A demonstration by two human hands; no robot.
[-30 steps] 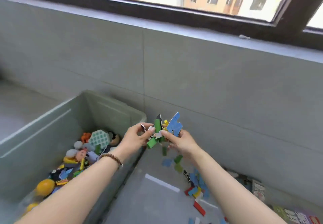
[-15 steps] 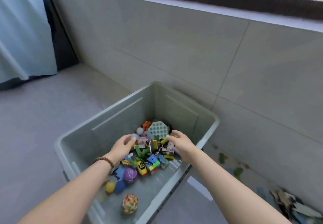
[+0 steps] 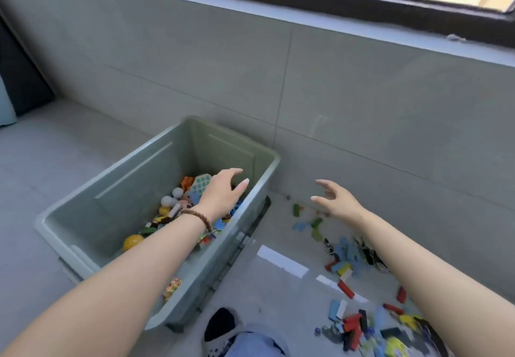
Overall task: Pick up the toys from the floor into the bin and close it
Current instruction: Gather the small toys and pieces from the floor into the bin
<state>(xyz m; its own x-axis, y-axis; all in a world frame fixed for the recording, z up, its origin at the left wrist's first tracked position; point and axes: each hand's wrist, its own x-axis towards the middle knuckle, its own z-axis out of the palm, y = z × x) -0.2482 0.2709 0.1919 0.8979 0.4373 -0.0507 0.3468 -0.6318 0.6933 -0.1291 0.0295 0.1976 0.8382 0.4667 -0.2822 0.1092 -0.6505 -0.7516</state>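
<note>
Fingers (image 3: 237,172) of the left hand (image 3: 223,193) are loosely bent and hold nothing, above the toys (image 3: 172,203) in the open green bin (image 3: 125,200); the right hand (image 3: 338,203) is spread wide and empty over the floor (image 3: 278,287); small blocks (image 3: 345,268) lie there, right of the bin.

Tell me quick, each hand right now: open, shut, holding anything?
Left hand: open, empty, over the grey-green bin.
Right hand: open, fingers spread, empty, above the scattered toy pieces on the floor.
</note>
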